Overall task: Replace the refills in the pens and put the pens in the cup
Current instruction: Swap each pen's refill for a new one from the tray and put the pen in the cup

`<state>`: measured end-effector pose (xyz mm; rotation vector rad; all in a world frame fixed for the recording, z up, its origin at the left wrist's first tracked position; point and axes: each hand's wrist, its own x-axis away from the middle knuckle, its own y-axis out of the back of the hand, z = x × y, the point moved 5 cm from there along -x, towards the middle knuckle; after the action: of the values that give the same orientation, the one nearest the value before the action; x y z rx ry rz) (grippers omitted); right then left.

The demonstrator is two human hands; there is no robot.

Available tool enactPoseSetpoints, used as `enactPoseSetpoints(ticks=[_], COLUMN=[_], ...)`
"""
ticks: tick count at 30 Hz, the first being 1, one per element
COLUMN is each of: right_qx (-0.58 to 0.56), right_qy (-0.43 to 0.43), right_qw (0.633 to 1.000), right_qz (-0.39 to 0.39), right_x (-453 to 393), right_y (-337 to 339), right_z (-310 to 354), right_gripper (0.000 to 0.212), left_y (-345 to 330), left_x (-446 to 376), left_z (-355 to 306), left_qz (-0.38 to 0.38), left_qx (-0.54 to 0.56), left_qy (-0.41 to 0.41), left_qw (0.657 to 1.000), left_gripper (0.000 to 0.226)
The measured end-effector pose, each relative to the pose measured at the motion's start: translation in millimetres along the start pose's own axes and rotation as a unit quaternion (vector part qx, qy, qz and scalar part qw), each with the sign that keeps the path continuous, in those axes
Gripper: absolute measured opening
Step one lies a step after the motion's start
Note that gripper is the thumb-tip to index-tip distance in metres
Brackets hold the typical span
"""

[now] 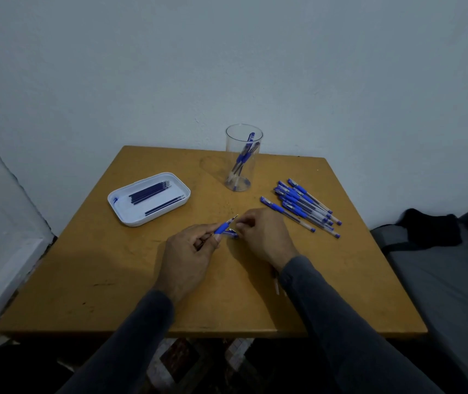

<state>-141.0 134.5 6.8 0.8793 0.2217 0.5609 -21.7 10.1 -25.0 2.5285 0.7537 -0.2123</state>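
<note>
Near the middle of the table (90, 280), your left hand (187, 251) has its grip curled round a blue pen (225, 225), whose tip points up and away toward the right. Your right hand (267, 237) sits just beside it, fingers bent and pinching something small next to the pen's tip; what it is you cannot tell. A small blue piece (231, 234) shows between the two hands. Beyond your right hand lies a pile of blue pens (302, 206). Farther back stands the clear cup (242, 157) with a few pens leaning inside. Off to the left, a white tray (124, 214) holds dark refills (150, 190).
</note>
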Motion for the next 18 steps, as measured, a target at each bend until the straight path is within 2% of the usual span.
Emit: enactPoseSetpoints(ticks=[4, 11, 18], right_qx=[0.066, 0.107, 0.089], right_qy=[0.031, 0.008, 0.001], right_qw=[0.996, 0.987, 0.992], right_qz=[0.059, 0.117, 0.085], right_x=[-3.5, -7.9, -15.0], right_y=[-3.8, -5.3, -7.6], right_z=[12.7, 20.7, 13.9], right_gripper=[0.025, 0.025, 0.019], left_y=[0.1, -0.4, 0.3], left_x=[0.0, -0.2, -0.6], left_z=[2.1, 2.7, 2.8], left_qz=[0.001, 0.005, 0.001], left_qx=[0.000, -0.008, -0.011], left_qy=[0.011, 0.017, 0.017], left_qw=[1.000, 1.000, 1.000], left_gripper=[0.030, 0.030, 0.031])
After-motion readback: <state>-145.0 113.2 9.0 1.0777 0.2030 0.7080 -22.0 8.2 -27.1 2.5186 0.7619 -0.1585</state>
